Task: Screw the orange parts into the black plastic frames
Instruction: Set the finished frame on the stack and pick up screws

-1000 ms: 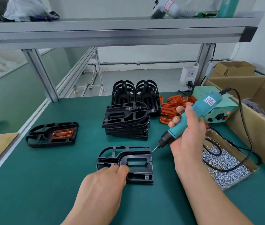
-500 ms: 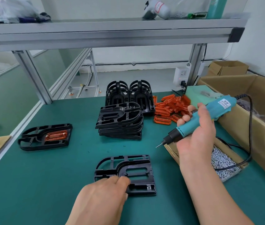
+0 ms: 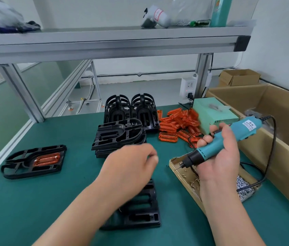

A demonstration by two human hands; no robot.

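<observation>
A bare black frame lies near the front of the green mat, partly hidden under my left forearm. My left hand hovers above the mat beyond it, blurred, fingers loosely curled and holding nothing. My right hand grips a teal electric screwdriver, its bit dipped into the screw tray. A heap of orange parts lies behind. A stack of black frames sits mid-table. At the left lies a black frame with an orange part in it.
More black frames stand upright behind the stack. A green power box sits by the orange heap. A large open cardboard box lines the right side. A metal shelf spans overhead. The screwdriver's cable loops over the tray.
My left hand let go of the front frame and lifted forward toward the stack. My right hand swung the screwdriver right and down, its bit now in the screw tray.
</observation>
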